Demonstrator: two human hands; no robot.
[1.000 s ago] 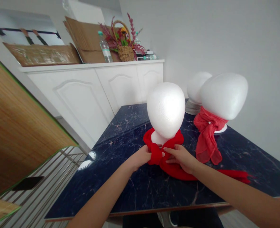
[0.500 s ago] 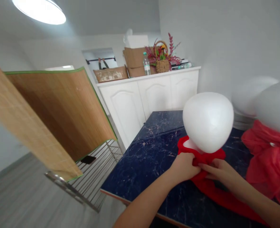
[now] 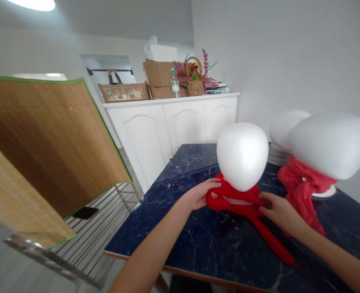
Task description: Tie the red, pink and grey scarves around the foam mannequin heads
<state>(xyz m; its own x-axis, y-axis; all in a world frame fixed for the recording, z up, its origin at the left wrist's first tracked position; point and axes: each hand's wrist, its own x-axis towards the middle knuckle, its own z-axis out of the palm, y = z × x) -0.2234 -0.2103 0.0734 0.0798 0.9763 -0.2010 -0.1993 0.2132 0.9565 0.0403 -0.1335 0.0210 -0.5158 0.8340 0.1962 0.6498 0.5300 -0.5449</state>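
Observation:
A white foam mannequin head [image 3: 242, 156] stands on the dark blue marbled table [image 3: 180, 232]. Around its neck lies a bright red scarf [image 3: 231, 207], with one strip trailing over the tabletop toward the lower right. My left hand [image 3: 203, 193] is closed on the scarf's left side, fingers behind and thumb in front. On the other side, my right hand [image 3: 274, 207] pinches the scarf between thumb and fingers. Between the hands, a paler gap shows through the folds. Part of the neck is hidden by the cloth.
To the right stands a larger mannequin head [image 3: 331, 142] with a coral scarf [image 3: 304, 183], another white head [image 3: 286, 126] behind it. Left are a bamboo mat [image 3: 60, 142] and metal rack [image 3: 97, 228] holding a phone [image 3: 86, 213]. A white cabinet [image 3: 149, 130] bears boxes and a flower basket.
My hands have moved apart from the front of the neck to either side of the scarf. The scarf is spread wider there, and its trailing strip shows. The camera has turned right.

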